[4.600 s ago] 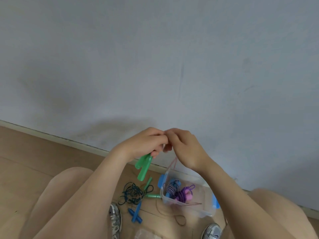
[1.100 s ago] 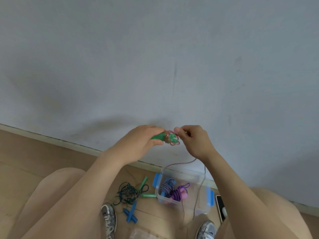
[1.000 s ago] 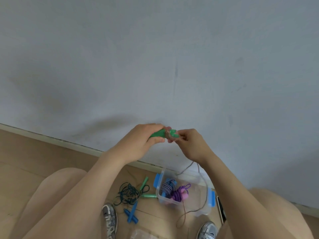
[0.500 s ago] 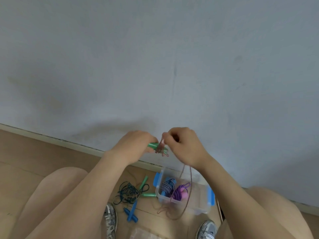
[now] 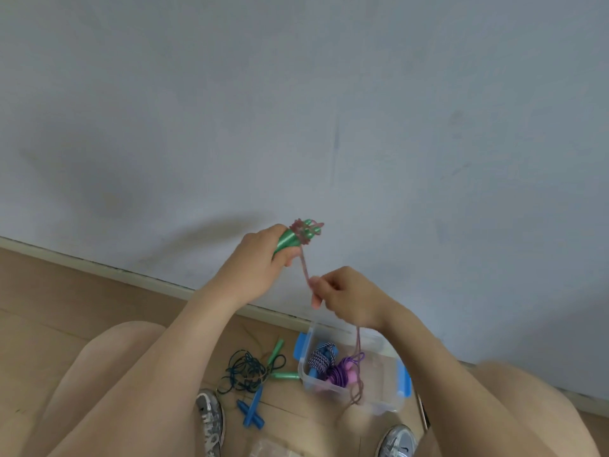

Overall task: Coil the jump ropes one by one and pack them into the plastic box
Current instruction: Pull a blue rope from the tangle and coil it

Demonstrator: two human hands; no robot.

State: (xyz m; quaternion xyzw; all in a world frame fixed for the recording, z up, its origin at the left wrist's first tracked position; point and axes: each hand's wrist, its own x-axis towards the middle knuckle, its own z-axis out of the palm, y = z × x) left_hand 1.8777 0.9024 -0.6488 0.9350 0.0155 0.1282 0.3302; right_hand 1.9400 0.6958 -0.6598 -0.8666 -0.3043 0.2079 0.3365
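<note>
Two hands are raised in front of the wall. The left hand (image 5: 253, 272) has its fingers curled tight round a pair of green handles (image 5: 286, 240) held together, their ends pointing up past the knuckles. Pink rope (image 5: 304, 263) is wound in several turns round the handles, just above the left fingers. One strand runs down from the winding to the right hand (image 5: 349, 298), which pinches it between thumb and forefinger with the other fingers curled in. The right hand sits below and right of the left fingers, near them but apart.

Below the right hand the rope hangs slack toward the plastic box (image 5: 389, 390). I cannot tell whether its lowest loop lies inside the box or in front of it. The box is clear with blue latches, open, and stands on the floor well below both hands. Inside it are a striped rope (image 5: 318, 359) and a purple rope (image 5: 342, 374), both bundled.

Left of the box, under the left forearm, a dark rope (image 5: 245, 374) lies tangled, with blue handles (image 5: 252, 413) nearer the person.

Surface: wooden floor (image 5: 66, 308), pale planks. A skirting board (image 5: 99, 267) runs along its far edge. The wall (image 5: 296, 110) is grey-white and scuffed. The left shoe (image 5: 211, 420) and the right shoe (image 5: 397, 440) flank the box.
</note>
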